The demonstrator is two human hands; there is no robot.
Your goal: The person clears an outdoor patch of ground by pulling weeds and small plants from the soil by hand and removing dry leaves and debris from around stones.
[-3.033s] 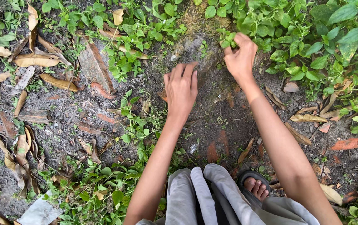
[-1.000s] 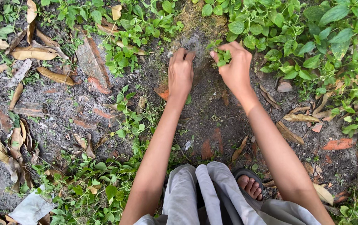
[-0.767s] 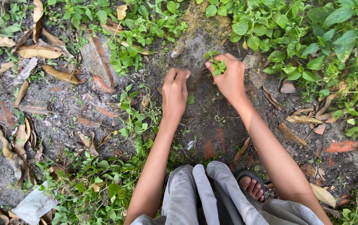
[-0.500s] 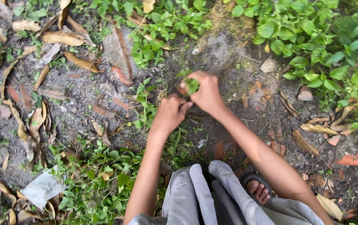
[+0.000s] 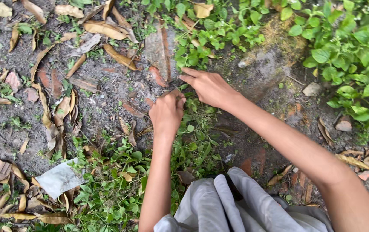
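Both hands slid left off the mossy stone (image 5: 270, 68); the left hand (image 5: 166, 112) is curled shut, can't tell on what, right hand (image 5: 208, 88) flat, fingers loosely out, holding nothing. Low weeds (image 5: 195, 129) sit right under the fingertips; grabbing leaves only probably snaps the stems.

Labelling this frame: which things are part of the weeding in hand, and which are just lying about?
In hand:
left hand, closed, down among the small green weeds
right hand, fingers extended, over the same weeds

Lying about:
dry brown leaves
pale scrap of wrapper
mossy stone
broken brick pieces
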